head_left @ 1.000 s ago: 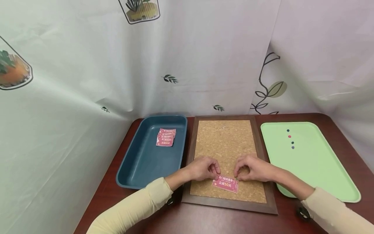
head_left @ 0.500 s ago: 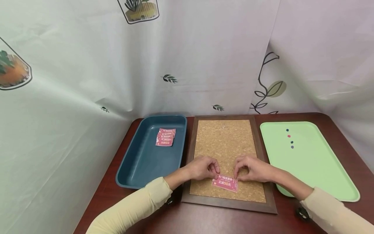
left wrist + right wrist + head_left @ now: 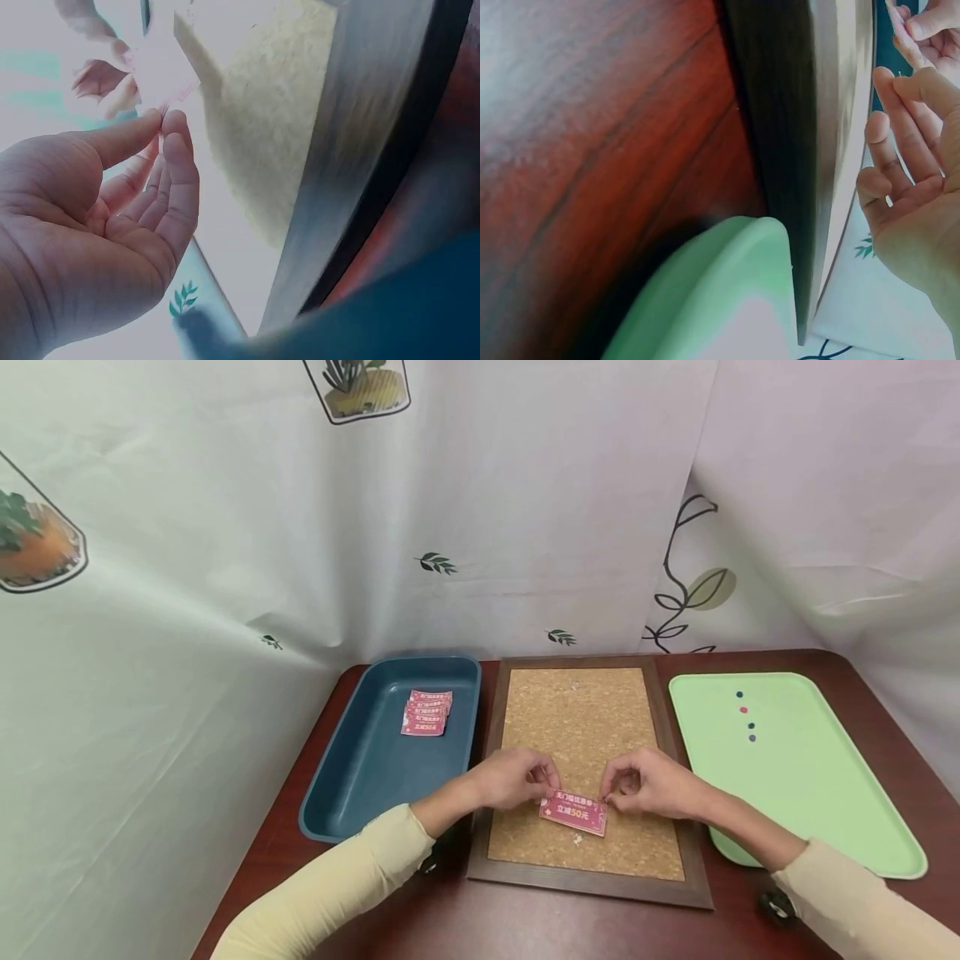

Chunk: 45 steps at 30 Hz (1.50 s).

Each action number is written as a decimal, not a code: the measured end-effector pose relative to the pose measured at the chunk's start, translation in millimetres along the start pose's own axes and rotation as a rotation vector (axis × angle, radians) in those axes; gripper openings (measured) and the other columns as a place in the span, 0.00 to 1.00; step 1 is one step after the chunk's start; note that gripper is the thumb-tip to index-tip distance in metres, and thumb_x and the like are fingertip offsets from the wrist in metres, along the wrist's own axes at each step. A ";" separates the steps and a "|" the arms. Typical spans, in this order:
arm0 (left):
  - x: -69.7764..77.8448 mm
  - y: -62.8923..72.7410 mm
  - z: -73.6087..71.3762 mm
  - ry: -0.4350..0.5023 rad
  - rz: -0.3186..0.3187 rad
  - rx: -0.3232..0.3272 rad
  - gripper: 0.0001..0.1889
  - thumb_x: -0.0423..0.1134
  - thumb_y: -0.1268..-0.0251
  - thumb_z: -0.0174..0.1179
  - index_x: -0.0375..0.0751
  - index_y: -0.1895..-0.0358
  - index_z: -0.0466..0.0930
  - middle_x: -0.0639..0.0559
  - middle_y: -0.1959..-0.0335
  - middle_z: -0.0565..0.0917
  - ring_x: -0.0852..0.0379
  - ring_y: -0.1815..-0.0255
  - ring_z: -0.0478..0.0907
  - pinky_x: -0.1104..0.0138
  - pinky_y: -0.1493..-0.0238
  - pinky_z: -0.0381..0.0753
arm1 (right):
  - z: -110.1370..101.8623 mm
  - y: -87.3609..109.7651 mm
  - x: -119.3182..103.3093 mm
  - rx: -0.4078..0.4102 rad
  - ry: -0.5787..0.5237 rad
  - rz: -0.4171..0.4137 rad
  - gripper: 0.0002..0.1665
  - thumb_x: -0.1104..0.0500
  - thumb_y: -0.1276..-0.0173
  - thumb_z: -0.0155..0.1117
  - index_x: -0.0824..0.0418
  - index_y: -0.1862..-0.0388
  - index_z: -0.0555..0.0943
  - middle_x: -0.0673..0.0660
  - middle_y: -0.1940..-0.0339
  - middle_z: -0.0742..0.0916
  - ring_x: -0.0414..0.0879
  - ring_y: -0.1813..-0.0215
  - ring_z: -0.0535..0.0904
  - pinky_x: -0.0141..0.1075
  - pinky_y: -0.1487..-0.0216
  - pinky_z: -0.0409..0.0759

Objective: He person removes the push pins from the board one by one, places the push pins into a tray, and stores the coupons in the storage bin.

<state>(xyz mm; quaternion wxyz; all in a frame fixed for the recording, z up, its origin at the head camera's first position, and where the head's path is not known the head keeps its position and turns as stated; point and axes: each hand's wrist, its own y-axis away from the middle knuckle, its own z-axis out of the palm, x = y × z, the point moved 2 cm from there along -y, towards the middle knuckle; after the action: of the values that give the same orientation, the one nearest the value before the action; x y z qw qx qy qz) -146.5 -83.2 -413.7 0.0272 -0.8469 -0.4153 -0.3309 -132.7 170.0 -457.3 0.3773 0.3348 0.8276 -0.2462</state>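
Note:
My left hand (image 3: 516,777) pinches the upper left corner of a pink coupon (image 3: 573,814) between thumb and fingertips. The coupon is tilted a little above the cork board (image 3: 581,718); in the left wrist view its shadow falls on the cork. My right hand (image 3: 651,783) is by the coupon's upper right corner. Its thumb and index finger pinch a tiny pin (image 3: 900,73), of which only a thin point shows in the right wrist view. Whether the pin touches the coupon I cannot tell. A small whitish spot (image 3: 577,838) shows on the cork below the coupon.
To the left stands a deep blue tray (image 3: 360,802) with several overlapping pink coupons (image 3: 425,714). At the right, a flat green tray (image 3: 810,793) bears a row of small coloured pins (image 3: 752,726). The board's dark frame (image 3: 592,885) is raised around the cork.
Both hands stayed still at first; then my left hand and the coupon moved slightly up and away from me. The whitish spot on the cork has come into view. My right hand shifted slightly.

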 end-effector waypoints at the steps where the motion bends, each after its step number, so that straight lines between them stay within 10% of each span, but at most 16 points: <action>1: 0.4 0.9 -2.8 -0.012 0.003 0.006 0.03 0.37 0.26 0.69 0.47 0.61 0.87 0.62 0.68 0.84 0.68 0.65 0.78 0.72 0.62 0.77 | -0.7 -0.1 -0.5 0.002 -0.004 0.007 0.16 0.73 0.41 0.74 0.50 0.68 0.89 0.41 0.74 0.86 0.34 0.74 0.73 0.29 0.74 0.72; 17: -13.0 26.9 -50.8 -0.036 0.001 0.109 0.02 0.35 0.25 0.68 0.47 0.59 0.86 0.59 0.66 0.86 0.63 0.66 0.79 0.67 0.65 0.78 | -36.8 12.2 -3.4 0.118 0.059 0.088 0.14 0.73 0.38 0.76 0.54 0.66 0.87 0.44 0.71 0.85 0.36 0.72 0.73 0.31 0.71 0.74; 30: -53.8 49.7 -95.8 0.116 -0.005 0.192 0.03 0.30 0.23 0.63 0.38 0.54 0.85 0.51 0.64 0.84 0.57 0.64 0.79 0.63 0.60 0.80 | -65.9 36.5 6.9 0.258 0.141 0.041 0.16 0.70 0.38 0.79 0.49 0.65 0.85 0.42 0.73 0.82 0.38 0.70 0.75 0.32 0.72 0.72; 45: -129.2 69.0 -122.4 0.137 -0.295 0.371 0.07 0.31 0.20 0.60 0.34 0.49 0.84 0.41 0.56 0.85 0.51 0.61 0.81 0.61 0.58 0.85 | -100.0 75.0 31.2 0.396 0.241 0.155 0.13 0.67 0.36 0.79 0.50 0.66 0.85 0.45 0.77 0.76 0.38 0.73 0.71 0.33 0.75 0.67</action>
<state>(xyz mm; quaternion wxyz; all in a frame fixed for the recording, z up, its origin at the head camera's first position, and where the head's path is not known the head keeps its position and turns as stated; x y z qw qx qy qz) -218.9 -256.2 -377.8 0.1618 -0.7332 -0.5853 -0.3059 -138.5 296.6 -434.2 0.2206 0.4918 0.7741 -0.3320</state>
